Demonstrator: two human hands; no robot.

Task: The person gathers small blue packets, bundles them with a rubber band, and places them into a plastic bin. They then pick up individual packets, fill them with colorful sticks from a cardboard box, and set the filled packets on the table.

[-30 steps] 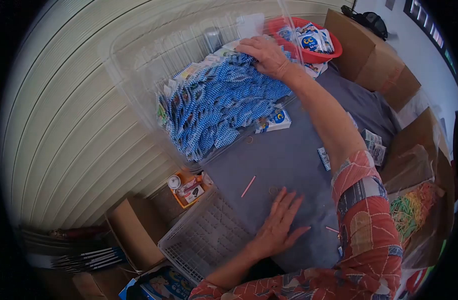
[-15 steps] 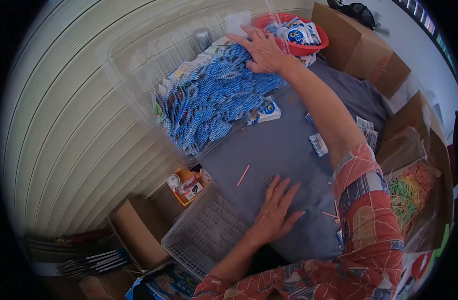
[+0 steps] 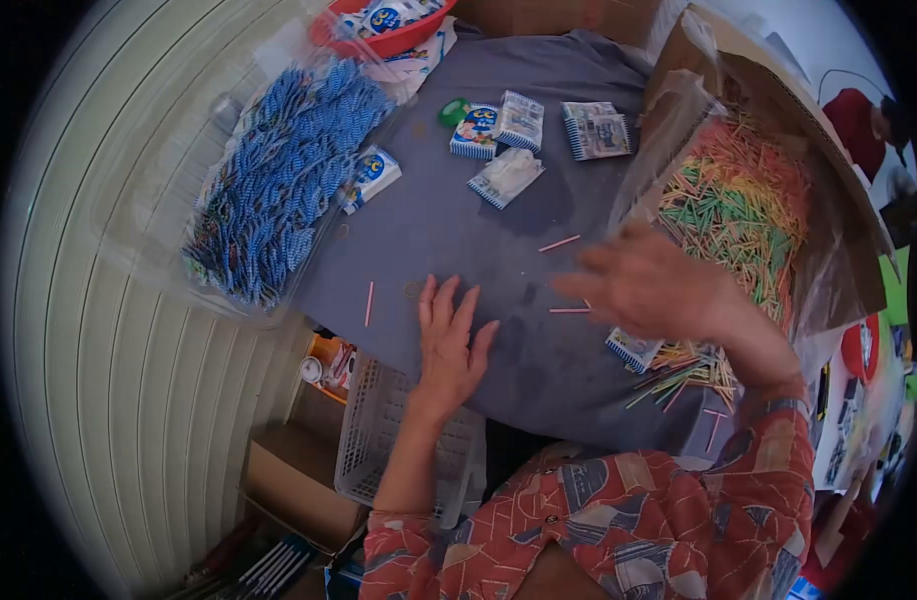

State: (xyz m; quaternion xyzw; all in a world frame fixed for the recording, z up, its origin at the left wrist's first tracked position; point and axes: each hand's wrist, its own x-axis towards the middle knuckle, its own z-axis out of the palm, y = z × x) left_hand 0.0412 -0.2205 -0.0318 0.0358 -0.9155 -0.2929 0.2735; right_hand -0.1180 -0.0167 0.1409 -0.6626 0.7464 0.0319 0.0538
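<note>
Ribbed cream wall (image 3: 129, 400), far to the left of an open cardboard box (image 3: 679, 48). Grey cloth-covered table (image 3: 469, 235), spreading leftward from the box. Clear plastic bin (image 3: 154, 185) well left of the box, heaped with blue-edged packets (image 3: 279, 180). Inside the box, a mass of coloured sticks (image 3: 729, 205) in red, yellow and green.

Just changed: right hand (image 3: 654, 285) gone from the heaped bin, brought across to the near left side of the box, with the view turned too. Means, by judgement, heaped packets now well apart from both hands, and sticks nearest instead. Right fingers pointing leftward, away from the box, blurred; cannot tell whether holding anything. Left hand (image 3: 449, 345) farther left of the box, palm down on the cloth, fingers spread, holding nothing visible.

Left of the box, several loose packets (image 3: 520, 120), plus one white-and-blue packet (image 3: 634, 352) partly hidden below the right hand. Smallest, one pink stick (image 3: 571, 310) just beside the right fingertips.
</note>
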